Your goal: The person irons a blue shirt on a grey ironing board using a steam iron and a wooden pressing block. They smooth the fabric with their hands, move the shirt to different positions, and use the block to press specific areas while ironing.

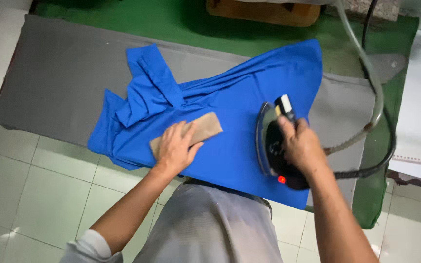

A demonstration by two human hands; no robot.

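Presently, item one: blue garment [230, 112], spread across the near middle of the grey ironing board [54, 73], its body lying flat toward the right end and overhanging the near edge; sleeves and collar part bunched in folds toward the left. Item two: tan rectangular block [198, 130], lying flat on the garment near the board's near edge, long side slanting up to the right. Left hand [174, 148]: palm down, fingers together and nearly straight, resting on the left end of the block and the cloth beside it; pressing, not gripping. Item three: steam iron [275, 146], dark body with a bright metal sole edge, standing on the right part of the garment close to the near edge, a small red light glowing at its near end. Right hand [300, 146]: closed around the iron's handle from above, fingers wrapped and hidden beneath. Item four: black cord [391, 146] and clear hose [366, 63], both running from the iron's rear, looping out past the board's right end and up toward the far edge. Item five: green cloth [249, 34], showing beyond the board's far edge and down its right end. Surroundings: pale tiled floor [40, 185] under the near edge. No containers in view.
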